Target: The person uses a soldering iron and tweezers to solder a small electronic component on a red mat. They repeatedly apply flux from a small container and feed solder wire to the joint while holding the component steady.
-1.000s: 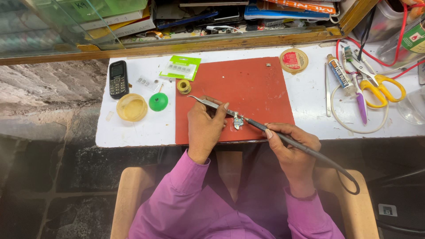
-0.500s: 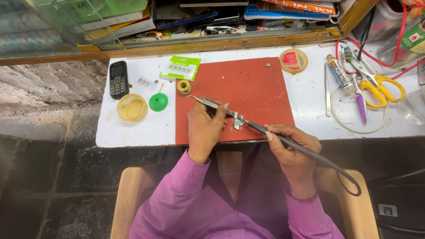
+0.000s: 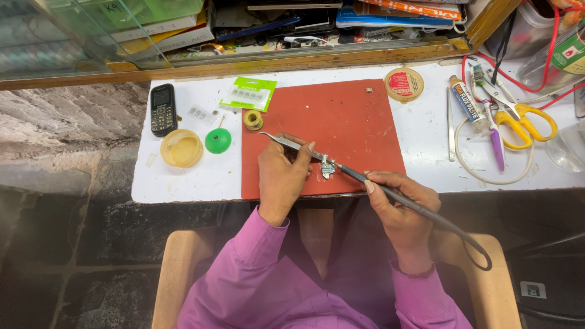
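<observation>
The right hand (image 3: 399, 210) is clenched around a dark corded soldering iron (image 3: 390, 194), its tip at a small silvery part (image 3: 328, 167) near the red mat's (image 3: 359, 122) front edge on the bench (image 3: 426, 131), where the left hand (image 3: 281, 176) pinches steel tweezers (image 3: 286, 143)

A black keypad mobile phone (image 3: 163, 109) lies at the left end of the white desk (image 3: 201, 173). Near it sit a round yellow plastic lid (image 3: 181, 148) and a green round cap (image 3: 217, 141). At the right end lie yellow-handled scissors (image 3: 524, 117), a white paste tube (image 3: 468, 103) and a purple-handled tool (image 3: 497, 142).
</observation>
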